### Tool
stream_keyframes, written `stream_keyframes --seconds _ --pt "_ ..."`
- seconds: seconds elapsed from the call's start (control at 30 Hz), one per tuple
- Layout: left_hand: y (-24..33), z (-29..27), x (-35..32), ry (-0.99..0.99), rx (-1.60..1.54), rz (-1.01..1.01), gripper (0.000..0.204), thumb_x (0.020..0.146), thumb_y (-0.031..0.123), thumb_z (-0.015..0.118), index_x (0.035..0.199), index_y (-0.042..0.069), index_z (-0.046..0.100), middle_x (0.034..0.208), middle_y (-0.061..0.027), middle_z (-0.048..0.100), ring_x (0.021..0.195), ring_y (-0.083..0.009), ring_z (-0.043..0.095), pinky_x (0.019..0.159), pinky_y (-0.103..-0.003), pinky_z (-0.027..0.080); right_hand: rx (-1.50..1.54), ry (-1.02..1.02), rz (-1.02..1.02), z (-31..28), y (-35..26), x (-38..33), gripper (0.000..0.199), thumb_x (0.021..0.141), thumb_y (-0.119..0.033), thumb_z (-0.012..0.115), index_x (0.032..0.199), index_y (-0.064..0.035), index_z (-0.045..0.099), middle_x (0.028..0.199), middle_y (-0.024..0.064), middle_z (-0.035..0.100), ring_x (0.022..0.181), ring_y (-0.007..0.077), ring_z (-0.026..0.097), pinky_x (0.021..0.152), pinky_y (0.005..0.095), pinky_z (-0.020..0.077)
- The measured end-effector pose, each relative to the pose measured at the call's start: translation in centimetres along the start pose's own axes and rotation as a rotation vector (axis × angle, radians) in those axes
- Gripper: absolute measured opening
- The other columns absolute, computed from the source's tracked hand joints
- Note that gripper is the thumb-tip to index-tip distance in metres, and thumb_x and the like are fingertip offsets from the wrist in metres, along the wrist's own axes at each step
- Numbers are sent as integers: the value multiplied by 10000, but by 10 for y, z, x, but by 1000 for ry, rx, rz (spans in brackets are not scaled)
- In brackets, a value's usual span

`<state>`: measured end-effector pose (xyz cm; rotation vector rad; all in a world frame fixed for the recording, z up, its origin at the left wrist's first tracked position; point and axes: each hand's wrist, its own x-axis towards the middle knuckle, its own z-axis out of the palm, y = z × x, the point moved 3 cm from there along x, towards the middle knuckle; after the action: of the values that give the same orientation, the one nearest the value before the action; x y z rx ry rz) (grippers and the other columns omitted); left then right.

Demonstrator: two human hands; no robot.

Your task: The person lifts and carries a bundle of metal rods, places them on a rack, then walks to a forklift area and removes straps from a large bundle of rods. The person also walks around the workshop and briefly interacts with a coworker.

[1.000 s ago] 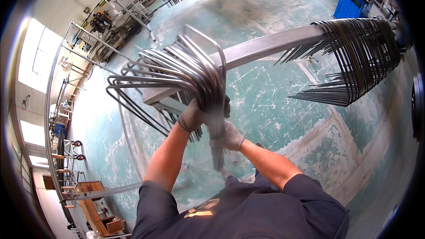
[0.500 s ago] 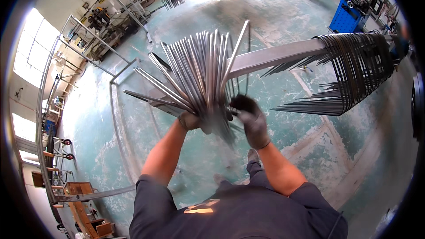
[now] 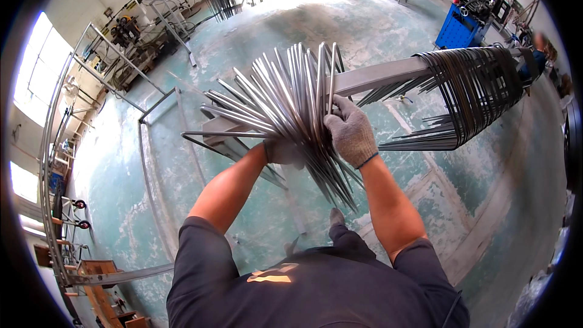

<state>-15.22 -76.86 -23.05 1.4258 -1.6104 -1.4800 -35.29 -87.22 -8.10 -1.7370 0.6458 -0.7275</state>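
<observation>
Compared with half a second ago, the right hand is higher, its glove sharper, against the right-hand rods of the bundle, and the lone rod that stood off to the right is now in closer. The rods lie across the left part of the beam, their lower ends, a blur before, now fanned and readable; the other stack remains farther right. The right fingers are bent; whether they close on a rod I cannot tell. The left hand stays low beside the bundle, its fingers hidden by rods, their grip unclear.
</observation>
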Motion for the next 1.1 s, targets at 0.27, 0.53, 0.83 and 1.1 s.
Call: stream_keyframes --seconds 0.27,0.53,0.83,1.1 --pt "-19 9 -7 99 762 289 413 1107 271 591 1464 63 597 1336 -103 660 1232 -221 626 1092 -364 496 -613 164 -71 4 -41 -11 896 940 -751 657 1362 40 656 1286 316 698 1211 475 677 1026 514 540" --pt "-9 3 -26 362 405 11 570 1121 356 558 1609 106 400 1561 -94 498 1408 -221 510 1211 -380 376 -704 -44 -787 106 -82 -32 594 755 -468 895 1174 -89 709 1202 126 716 1267 342 629 1162 546 416" --pt "-39 27 -40 634 -348 91 696 1114 358 565 1700 101 291 1761 -137 300 1618 -246 294 1331 -390 191 -1135 -319 -896 179 -81 7 352 1035 -205 527 1340 -103 668 1406 107 667 1356 346 590 1222 749 256" --pt "144 45 -138 879 571 138 392 813 -113 623 1170 -17 753 1136 -175 786 1094 -329 740 1013 -406 548 -1078 -270 -427 127 -89 20 349 973 -200 647 1312 -140 700 1496 124 599 1468 384 499 1207 850 162"
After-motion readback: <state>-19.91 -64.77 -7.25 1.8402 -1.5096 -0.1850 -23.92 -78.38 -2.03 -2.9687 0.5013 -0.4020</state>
